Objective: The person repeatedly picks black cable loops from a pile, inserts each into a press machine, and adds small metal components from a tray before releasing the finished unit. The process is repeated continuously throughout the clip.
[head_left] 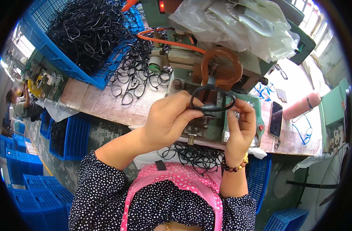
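Fingers, left hand: curled shut round the left end of a black plastic spectacle frame front, thumb on top near the rim.
Fingers, right hand: pinching the right end of the same frame, fingertips pressed on its lower edge; a brown bead bracelet sits on that wrist.
Frame position: held level between both hands, centre of view, above the near edge of the table, right in front of the green metal bench machine.
Machine: brown horseshoe-shaped part just above and behind the held frame; orange hose runs across it from the left; crumpled clear plastic sheet draped over its top on the right.
Far left: blue plastic crate piled with black frames, tilted on the table.
Table centre-left: loose black frames scattered between crate and machine.
Near, under hands: more black frames heaped in the lap, on a pink dotted apron.
Right: black phone lying flat, pink cylindrical bottle on its side just beyond it, blue frames near the right edge.
Floor left: stacked blue crates.
Far left edge: another person seated, well apart.
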A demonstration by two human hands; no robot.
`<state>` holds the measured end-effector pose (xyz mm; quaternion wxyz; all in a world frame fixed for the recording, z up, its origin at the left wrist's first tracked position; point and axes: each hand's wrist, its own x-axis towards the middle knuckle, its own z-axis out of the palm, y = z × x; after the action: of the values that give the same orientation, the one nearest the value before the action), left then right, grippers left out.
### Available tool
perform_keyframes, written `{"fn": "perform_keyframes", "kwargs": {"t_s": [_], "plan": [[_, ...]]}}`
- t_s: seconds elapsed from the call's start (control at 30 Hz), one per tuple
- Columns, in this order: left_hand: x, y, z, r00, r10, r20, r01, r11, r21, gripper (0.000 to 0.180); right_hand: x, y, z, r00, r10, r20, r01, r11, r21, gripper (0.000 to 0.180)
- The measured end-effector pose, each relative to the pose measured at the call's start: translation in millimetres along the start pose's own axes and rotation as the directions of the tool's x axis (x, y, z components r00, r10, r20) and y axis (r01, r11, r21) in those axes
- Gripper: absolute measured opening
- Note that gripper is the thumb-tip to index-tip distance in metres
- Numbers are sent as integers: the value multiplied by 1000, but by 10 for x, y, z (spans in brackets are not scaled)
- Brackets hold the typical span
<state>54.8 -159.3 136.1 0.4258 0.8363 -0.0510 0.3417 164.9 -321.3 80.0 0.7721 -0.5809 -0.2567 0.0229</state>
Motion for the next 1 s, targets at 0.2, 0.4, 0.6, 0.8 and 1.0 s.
{"fn": "perform_keyframes", "kwargs": {"t_s": [0.2,0.4,0.6,0.8,1.0], "plan": [[46,-90,64,993,114,15,-115,989,97,12,-1,69,-396,953,-249,-175,213,956,-202,28],[-16,-143,104,976,216,-8,-213,970,117,18,3,443,-805,942,-19,-335,-129,901,-414,19],[-8,-154,111,959,280,-43,-273,953,129,19,-80,527,-743,946,-158,283,322,381,-867,20],[0,-128,138,965,241,-99,-231,967,103,19,0,546,-635,955,-197,222,288,439,-851,7],[-155,-490,-23,899,347,-267,-236,898,372,15,-99,676,-659,973,-232,-2,154,654,-741,6]]}}
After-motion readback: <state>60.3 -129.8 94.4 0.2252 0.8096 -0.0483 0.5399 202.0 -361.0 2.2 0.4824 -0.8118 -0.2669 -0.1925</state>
